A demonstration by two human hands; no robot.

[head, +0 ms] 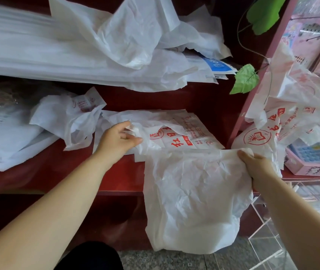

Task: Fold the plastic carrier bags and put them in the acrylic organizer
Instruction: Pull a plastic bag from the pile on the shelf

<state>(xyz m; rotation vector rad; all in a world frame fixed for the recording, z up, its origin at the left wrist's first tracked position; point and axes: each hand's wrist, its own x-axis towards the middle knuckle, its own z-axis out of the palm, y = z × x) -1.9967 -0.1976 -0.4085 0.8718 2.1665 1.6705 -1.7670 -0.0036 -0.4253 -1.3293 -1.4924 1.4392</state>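
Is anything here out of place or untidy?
Yes. A crumpled carrier bag lies unfolded on the red shelf, and the large white bag gripped by the right hand hangs over the shelf's front edge.

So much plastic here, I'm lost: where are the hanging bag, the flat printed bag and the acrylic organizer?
hanging bag (194, 201), head view, its crumpled middle.
flat printed bag (176, 144), head view, its red lettering.
acrylic organizer (319, 190), head view, a clear panel at lower right.
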